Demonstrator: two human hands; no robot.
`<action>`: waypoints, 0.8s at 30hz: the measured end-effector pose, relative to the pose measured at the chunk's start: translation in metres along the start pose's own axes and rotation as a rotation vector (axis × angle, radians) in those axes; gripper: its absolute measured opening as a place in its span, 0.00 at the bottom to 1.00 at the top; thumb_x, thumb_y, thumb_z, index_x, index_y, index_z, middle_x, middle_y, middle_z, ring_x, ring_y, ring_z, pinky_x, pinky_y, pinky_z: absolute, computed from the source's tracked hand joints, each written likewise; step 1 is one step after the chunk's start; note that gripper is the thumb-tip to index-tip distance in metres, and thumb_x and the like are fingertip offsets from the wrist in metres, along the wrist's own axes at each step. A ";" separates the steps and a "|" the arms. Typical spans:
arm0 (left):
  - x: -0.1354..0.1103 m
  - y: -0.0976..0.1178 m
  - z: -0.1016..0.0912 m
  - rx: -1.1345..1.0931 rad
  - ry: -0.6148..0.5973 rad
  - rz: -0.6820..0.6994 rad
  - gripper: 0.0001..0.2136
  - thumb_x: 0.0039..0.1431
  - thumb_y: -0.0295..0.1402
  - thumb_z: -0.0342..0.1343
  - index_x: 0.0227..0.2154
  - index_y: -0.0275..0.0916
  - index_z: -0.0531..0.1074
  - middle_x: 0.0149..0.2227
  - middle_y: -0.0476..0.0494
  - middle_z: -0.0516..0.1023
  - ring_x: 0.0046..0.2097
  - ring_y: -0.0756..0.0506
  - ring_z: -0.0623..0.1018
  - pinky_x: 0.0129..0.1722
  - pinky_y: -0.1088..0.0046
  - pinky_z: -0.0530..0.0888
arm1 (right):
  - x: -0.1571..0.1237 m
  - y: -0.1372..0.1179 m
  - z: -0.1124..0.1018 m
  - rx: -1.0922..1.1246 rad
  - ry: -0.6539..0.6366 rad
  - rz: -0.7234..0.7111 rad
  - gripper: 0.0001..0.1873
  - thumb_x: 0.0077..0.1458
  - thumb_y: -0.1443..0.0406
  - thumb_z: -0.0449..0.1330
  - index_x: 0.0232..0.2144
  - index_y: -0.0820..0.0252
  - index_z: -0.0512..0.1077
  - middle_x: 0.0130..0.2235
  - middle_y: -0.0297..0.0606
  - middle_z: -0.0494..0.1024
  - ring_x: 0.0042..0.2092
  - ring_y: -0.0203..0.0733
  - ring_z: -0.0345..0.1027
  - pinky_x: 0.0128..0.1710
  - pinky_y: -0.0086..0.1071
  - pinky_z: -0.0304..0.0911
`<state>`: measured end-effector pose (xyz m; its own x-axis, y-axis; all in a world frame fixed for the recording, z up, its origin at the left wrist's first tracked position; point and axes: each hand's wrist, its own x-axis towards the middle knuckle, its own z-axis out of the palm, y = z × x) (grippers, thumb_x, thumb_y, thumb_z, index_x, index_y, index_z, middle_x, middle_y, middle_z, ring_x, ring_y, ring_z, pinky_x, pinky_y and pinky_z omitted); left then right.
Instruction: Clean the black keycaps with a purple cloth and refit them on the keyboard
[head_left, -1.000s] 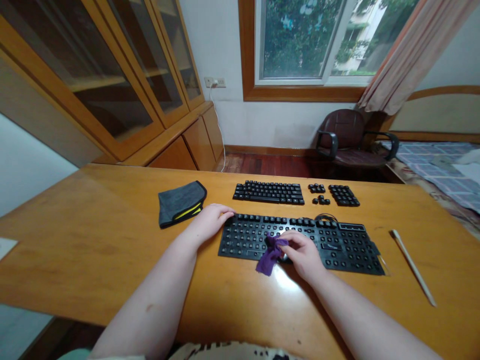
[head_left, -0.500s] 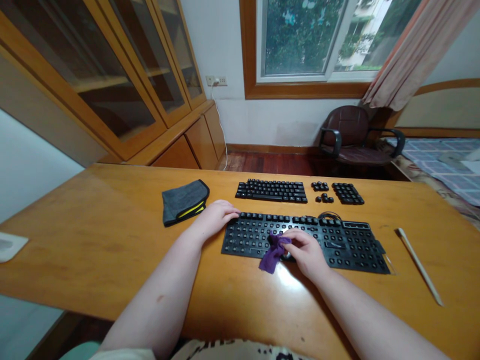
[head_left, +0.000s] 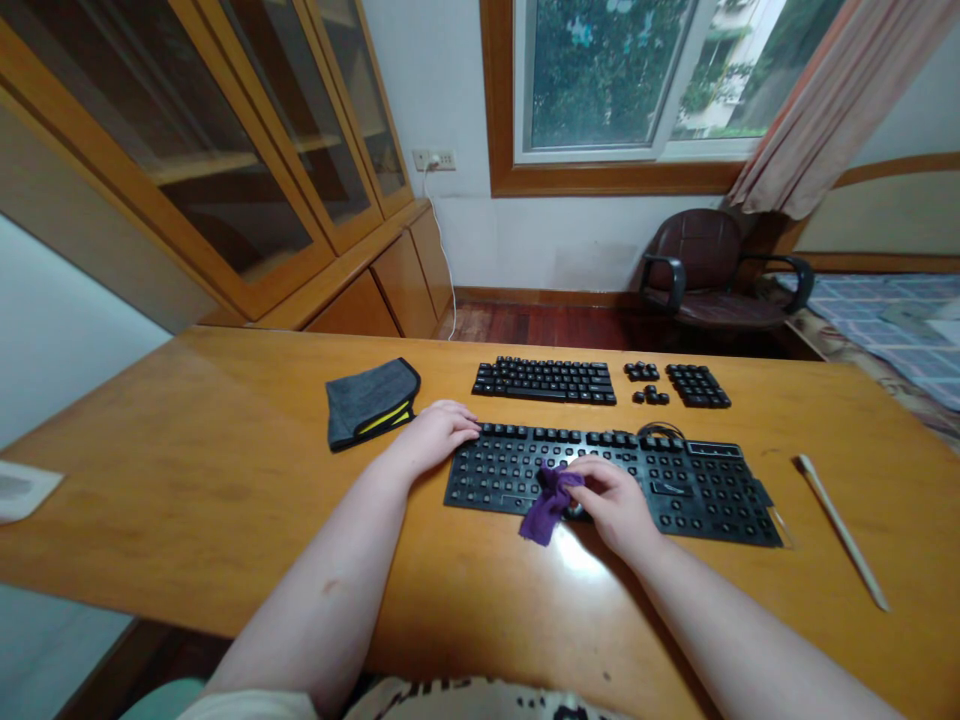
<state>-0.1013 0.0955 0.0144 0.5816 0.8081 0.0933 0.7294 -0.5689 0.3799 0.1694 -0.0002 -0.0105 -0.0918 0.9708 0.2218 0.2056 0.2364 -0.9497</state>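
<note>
Head view: a varnished orange-brown wooden desk point(head_left: 247, 470) bears a long black plastic keyboard base point(head_left: 705, 495), bare switch stems showing over most of its face and a row of caps along its far side. At the keyboard base's near edge, the right hand point(head_left: 616, 508) has thumb and fingers closed in a pinch on a crumpled purple fabric rag point(head_left: 549, 510), one end of which trails past that edge. To the right of the keyboard base lies a slim pale stick point(head_left: 844, 534) (its tip is too small to make out). The left hand point(head_left: 441, 437) rests, fingers loosely bent, at the keyboard base's far left corner; I cannot tell whether they grip its edge. Left of the keyboard base, near that hand, is a folded dark-grey cloth with black edging and yellow inside point(head_left: 371, 402). A coiled black cable point(head_left: 660, 431) shows just behind the keyboard base. Farther behind it sit loose black keycaps: a wide block point(head_left: 545, 381), a small stepped cluster point(head_left: 651, 397), a small rectangular cluster point(head_left: 642, 372) and a squarish block point(head_left: 698, 386). Beyond the desk, behind the keyboard base's right half, stands a maroon office chair with black armrests point(head_left: 701, 250).
</note>
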 end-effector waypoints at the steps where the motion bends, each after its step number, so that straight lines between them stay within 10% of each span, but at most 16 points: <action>1: 0.000 0.000 0.000 -0.004 -0.002 -0.006 0.10 0.55 0.35 0.52 0.34 0.42 0.77 0.40 0.46 0.77 0.44 0.45 0.72 0.49 0.66 0.64 | 0.000 0.000 0.000 -0.001 0.002 -0.001 0.03 0.46 0.67 0.59 0.25 0.59 0.73 0.28 0.38 0.74 0.32 0.41 0.68 0.33 0.34 0.65; 24: -0.001 0.000 -0.001 -0.014 -0.024 -0.045 0.11 0.55 0.37 0.51 0.35 0.42 0.77 0.41 0.45 0.77 0.45 0.45 0.72 0.48 0.67 0.65 | 0.000 0.000 0.000 0.006 -0.008 0.008 0.03 0.46 0.67 0.60 0.25 0.59 0.74 0.29 0.38 0.75 0.33 0.42 0.68 0.35 0.35 0.64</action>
<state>-0.1018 0.0948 0.0156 0.5570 0.8288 0.0536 0.7500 -0.5297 0.3961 0.1696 -0.0004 -0.0102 -0.0975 0.9724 0.2121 0.2008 0.2279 -0.9527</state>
